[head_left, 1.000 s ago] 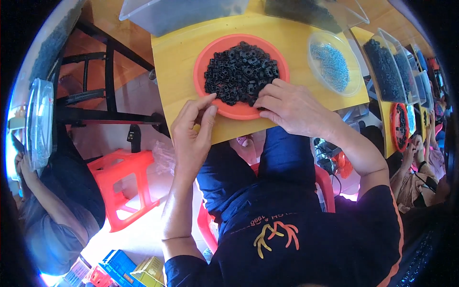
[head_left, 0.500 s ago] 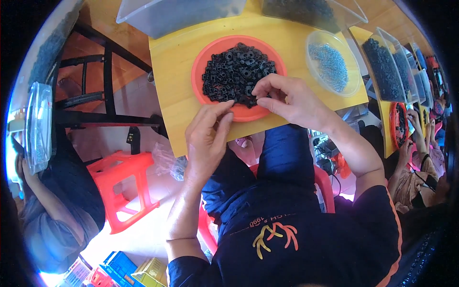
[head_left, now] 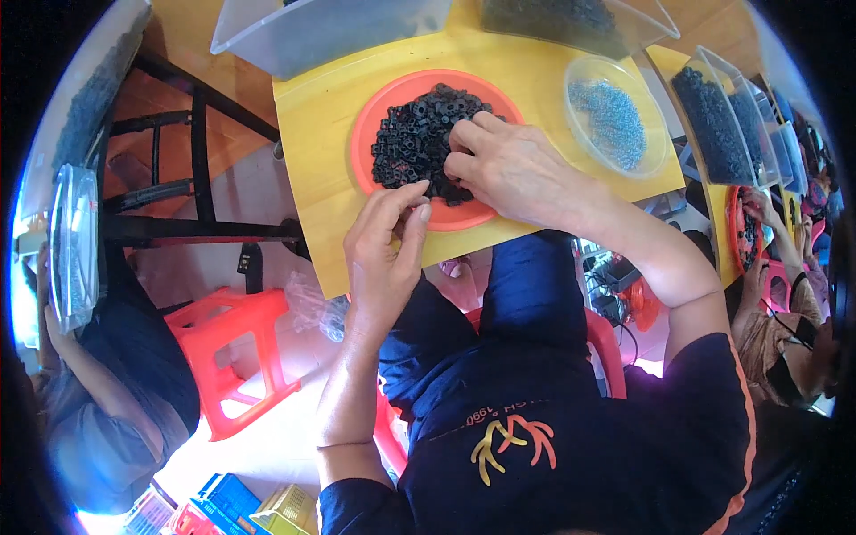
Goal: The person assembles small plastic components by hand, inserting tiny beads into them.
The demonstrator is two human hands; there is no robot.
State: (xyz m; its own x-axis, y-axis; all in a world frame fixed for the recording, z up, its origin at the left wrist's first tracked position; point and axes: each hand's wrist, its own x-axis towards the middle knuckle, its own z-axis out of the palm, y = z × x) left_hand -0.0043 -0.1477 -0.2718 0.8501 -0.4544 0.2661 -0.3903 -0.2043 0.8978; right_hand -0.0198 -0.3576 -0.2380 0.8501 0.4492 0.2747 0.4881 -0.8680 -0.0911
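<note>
A round red plate (head_left: 464, 217) on the yellow table holds a heap of small black plastic parts (head_left: 415, 138). My right hand (head_left: 517, 169) reaches over the heap from the right, fingers curled down among the parts. Its fingertips are hidden, so what they pinch cannot be seen. By the plate's near left rim is my left hand (head_left: 385, 234), thumb and forefinger drawn together. Anything between them is too small to make out. To the right of the plate sits a clear round tub (head_left: 662, 152) with many small silvery-blue pieces (head_left: 611, 125).
Two clear bins (head_left: 339, 40) stand along the table's far side. At left are a dark metal frame (head_left: 201, 152), a red stool (head_left: 223, 339) and a seated person (head_left: 116, 401). Further right, another person (head_left: 785, 312) works at a second yellow table with black parts.
My right hand has moved from the plate's near right edge up and left into the heap, its fingers turning downward. My left hand stays nearly in place.
</note>
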